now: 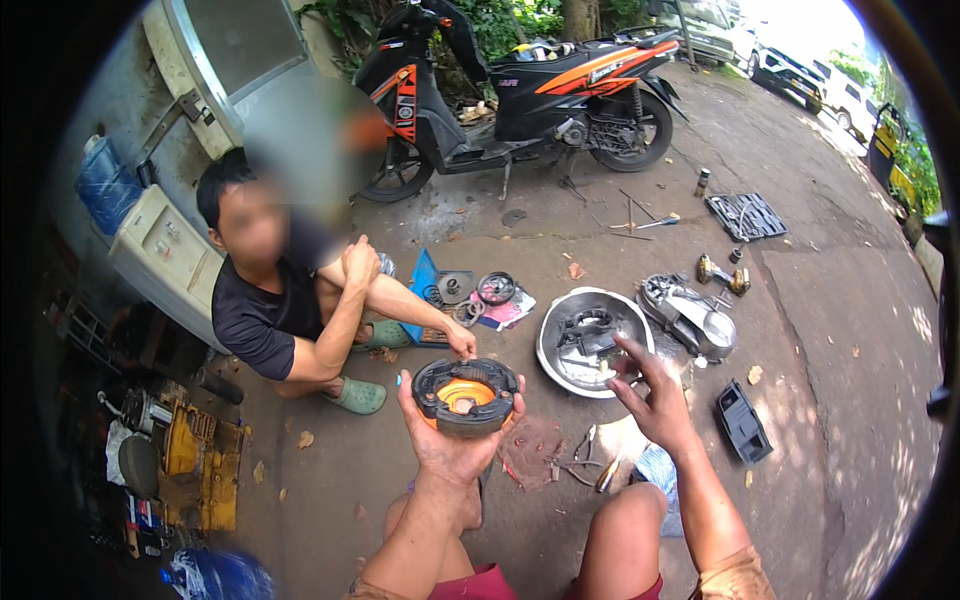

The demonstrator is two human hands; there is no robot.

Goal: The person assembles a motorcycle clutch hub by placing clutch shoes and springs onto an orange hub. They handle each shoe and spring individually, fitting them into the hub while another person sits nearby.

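Observation:
My left hand (452, 447) holds up a round clutch shoe assembly (432, 413), its black shoes set around an orange centre plate. Thumb and fingers wrap its lower edge. To the right, my right hand (655, 402) hangs in the air with fingers apart and nothing in them. It is nearest to a metal basin (551, 372) on the ground, which has dark parts in it. Just behind the clutch assembly is the hand of a co-worker (461, 342), who squats at the left.
An orange and black scooter (540, 95) stands at the back. Engine parts (690, 315), a cordless drill (724, 274), a socket set (746, 216) and a black plastic tray (743, 422) lie to the right. Pliers (583, 466) lie near my knees. A blue toolbox (422, 275) sits by the co-worker.

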